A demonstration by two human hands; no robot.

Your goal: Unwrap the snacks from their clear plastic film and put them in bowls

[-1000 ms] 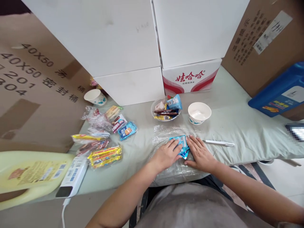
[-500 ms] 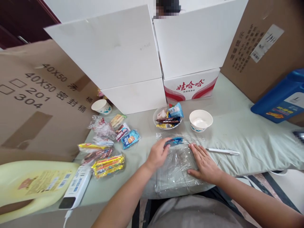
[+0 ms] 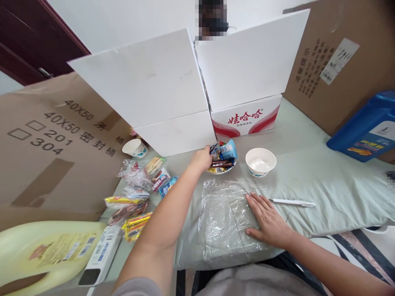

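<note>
My left hand (image 3: 202, 158) reaches out to the clear bowl (image 3: 228, 168) of snack packets. Its fingers are closed on a small blue packet (image 3: 213, 148) at the bowl's left rim. A light blue packet (image 3: 228, 149) sticks up from the bowl beside it. My right hand (image 3: 268, 218) lies flat, fingers spread, on the right edge of a clear plastic sheet (image 3: 226, 220) spread on the pale green cloth in front of me.
A white paper bowl (image 3: 261, 161) stands right of the clear bowl and a white pen (image 3: 293, 202) lies by my right hand. Loose snack packets (image 3: 138, 193) lie at left, near a paper cup (image 3: 135, 148), a yellow jug (image 3: 40, 250) and cardboard boxes. A blue container (image 3: 367, 129) sits at right.
My left hand picked the blue packet off the plastic sheet and carried it forward to the clear bowl. My right hand stayed flat on the sheet. The view tilted upward.
</note>
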